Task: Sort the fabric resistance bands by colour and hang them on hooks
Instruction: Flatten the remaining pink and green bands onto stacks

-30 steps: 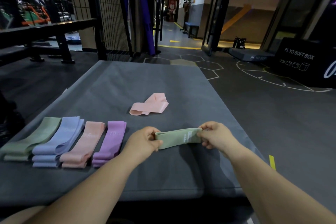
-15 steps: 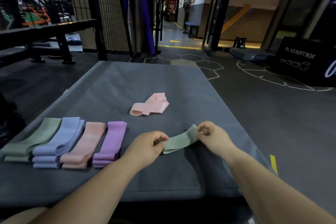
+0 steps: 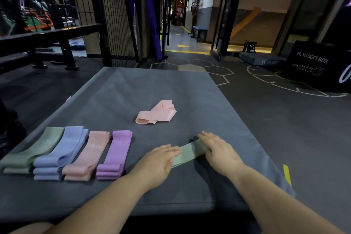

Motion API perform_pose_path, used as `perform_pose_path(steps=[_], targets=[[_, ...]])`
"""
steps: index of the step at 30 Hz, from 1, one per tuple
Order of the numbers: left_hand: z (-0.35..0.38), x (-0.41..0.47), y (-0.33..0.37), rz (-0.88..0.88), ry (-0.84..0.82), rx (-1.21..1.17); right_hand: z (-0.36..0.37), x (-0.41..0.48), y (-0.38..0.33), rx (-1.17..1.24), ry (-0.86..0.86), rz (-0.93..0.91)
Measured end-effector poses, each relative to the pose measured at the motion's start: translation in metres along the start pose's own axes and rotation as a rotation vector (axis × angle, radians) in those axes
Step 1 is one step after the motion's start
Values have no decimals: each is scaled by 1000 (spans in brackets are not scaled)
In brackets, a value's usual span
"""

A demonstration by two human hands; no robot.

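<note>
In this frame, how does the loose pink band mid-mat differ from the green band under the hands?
The loose pink band lies crumpled and folded over itself; the green band lies flat and straight. Nothing touches the pink band; the left hand and right hand press flat on the green band's ends. The pink band sits farther away than the green band. Both rest on the grey mat.

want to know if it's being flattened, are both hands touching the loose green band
Touching. Head view shows left hand and right hand lying flat on opposite ends of the loose green band.
</note>
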State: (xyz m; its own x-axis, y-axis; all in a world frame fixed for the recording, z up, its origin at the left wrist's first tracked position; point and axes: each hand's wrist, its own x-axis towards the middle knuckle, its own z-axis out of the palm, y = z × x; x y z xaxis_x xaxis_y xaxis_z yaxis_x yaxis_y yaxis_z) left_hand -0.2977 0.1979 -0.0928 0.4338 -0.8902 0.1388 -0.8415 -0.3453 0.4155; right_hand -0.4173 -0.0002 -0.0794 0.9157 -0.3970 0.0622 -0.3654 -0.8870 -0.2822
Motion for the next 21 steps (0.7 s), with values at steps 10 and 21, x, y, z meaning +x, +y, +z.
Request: perform_pose_path(steps=[10,21], targets=[[-4,-10,3,-3,-176,185,8,-5,6,-148,-101,-39],[-4,-15,4,-19,-231,272,7,-7,5,-174,-149,-31]])
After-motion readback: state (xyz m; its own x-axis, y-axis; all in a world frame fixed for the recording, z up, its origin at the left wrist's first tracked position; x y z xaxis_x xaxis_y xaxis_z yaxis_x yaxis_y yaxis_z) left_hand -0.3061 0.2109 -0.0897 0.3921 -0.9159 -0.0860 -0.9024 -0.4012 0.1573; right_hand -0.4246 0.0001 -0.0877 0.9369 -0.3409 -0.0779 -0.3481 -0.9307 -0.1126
